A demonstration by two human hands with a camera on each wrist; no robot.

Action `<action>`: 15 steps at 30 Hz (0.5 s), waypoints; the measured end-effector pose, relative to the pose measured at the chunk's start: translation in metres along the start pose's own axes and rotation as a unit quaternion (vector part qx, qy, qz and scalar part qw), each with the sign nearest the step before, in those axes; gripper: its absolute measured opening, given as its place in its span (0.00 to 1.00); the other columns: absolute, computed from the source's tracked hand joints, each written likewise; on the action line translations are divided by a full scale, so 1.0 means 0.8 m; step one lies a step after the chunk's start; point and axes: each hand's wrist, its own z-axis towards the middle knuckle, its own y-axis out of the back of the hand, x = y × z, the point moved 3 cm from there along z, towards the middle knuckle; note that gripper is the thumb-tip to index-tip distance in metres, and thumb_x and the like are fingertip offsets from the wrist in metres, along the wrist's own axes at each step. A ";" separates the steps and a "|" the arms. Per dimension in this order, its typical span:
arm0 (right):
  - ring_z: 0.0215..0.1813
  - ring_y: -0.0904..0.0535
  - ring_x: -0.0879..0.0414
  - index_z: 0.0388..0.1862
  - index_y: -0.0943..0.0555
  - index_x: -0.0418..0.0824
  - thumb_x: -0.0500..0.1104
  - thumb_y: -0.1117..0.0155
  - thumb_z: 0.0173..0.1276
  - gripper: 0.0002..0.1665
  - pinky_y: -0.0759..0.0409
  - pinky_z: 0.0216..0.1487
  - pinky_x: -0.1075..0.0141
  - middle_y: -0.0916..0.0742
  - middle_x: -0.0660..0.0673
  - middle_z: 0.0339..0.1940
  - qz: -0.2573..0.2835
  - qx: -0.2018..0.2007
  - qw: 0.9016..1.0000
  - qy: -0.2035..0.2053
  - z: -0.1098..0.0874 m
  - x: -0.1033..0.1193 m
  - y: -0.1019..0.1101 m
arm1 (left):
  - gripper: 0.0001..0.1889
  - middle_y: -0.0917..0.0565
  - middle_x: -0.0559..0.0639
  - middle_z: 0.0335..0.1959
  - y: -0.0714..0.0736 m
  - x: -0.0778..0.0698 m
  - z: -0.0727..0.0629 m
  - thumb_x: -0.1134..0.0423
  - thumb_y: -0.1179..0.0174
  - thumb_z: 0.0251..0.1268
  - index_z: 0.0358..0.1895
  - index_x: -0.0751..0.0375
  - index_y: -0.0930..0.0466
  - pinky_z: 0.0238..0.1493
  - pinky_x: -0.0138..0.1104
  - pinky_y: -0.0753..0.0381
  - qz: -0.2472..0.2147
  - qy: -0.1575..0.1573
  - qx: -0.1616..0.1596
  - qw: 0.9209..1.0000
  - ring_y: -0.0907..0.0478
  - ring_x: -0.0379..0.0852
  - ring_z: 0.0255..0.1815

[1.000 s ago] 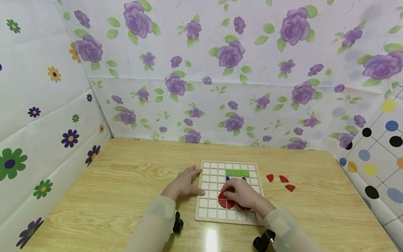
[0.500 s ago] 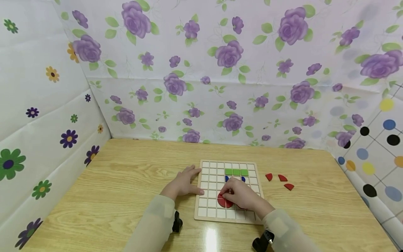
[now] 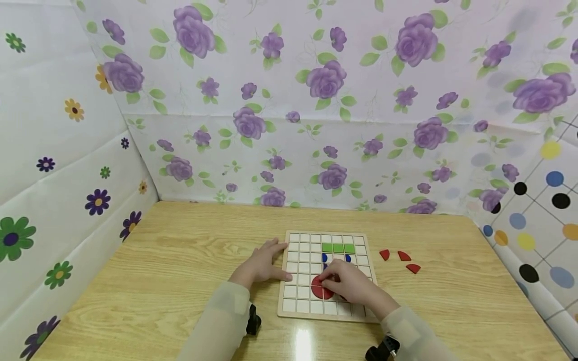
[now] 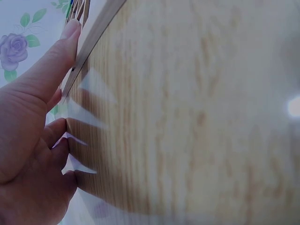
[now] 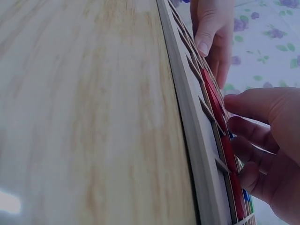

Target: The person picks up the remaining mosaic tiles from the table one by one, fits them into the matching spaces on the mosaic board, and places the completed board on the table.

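Note:
A wooden grid board (image 3: 290, 307) lies on the table, its square cells partly filled with coloured pieces. Thumb and fingers spread, my left hand (image 3: 262, 263) rests against the board's left edge; the left wrist view shows the thumb (image 4: 72, 30) on the frame. My right hand (image 3: 349, 281) is over the board, thumb and index fingertips at a red round shape (image 3: 318, 291) made of quarter pieces. In the right wrist view, these fingertips (image 5: 230, 99) sit close to the red pieces (image 5: 211, 93) with a small gap between them. More red is partly hidden under this hand.
Green squares (image 3: 337, 247) form a row near the board's top, with blue pieces (image 3: 324, 257) below. Several loose red quarter pieces, among them one red wedge (image 3: 404, 256), lie on the table (image 3: 203, 240) to the right. A flowered cloth (image 3: 289, 150) stands behind the table.
My right hand has shifted slightly to the right and toward me, uncovering more of the blue pieces. The left hand stays at the board's edge.

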 end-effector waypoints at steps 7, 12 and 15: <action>0.38 0.25 0.63 0.38 0.15 0.47 0.45 0.35 0.65 0.06 0.24 0.38 0.71 0.17 0.55 0.37 0.011 -0.045 0.999 0.007 -0.009 -0.006 0.008 | 0.47 0.54 0.55 0.78 0.000 0.000 -0.001 0.47 0.30 0.49 0.74 0.50 0.44 0.74 0.60 0.64 -0.001 -0.003 -0.001 1.000 0.62 0.59 0.78; 0.38 0.25 0.64 0.38 0.15 0.48 0.45 0.35 0.65 0.05 0.23 0.38 0.71 0.17 0.56 0.36 0.016 -0.059 0.998 -0.002 -0.013 -0.010 0.013 | 0.47 0.54 0.55 0.78 -0.001 0.001 0.001 0.47 0.30 0.49 0.74 0.49 0.44 0.74 0.59 0.64 0.000 -0.002 -0.002 1.000 0.62 0.59 0.78; 0.38 0.24 0.64 0.39 0.15 0.47 0.45 0.36 0.65 0.06 0.21 0.39 0.71 0.17 0.55 0.36 0.023 -0.063 0.998 -0.010 -0.015 -0.013 0.015 | 0.47 0.54 0.55 0.78 -0.001 0.002 0.001 0.47 0.29 0.49 0.74 0.48 0.44 0.74 0.58 0.64 0.004 -0.001 -0.003 1.000 0.62 0.58 0.78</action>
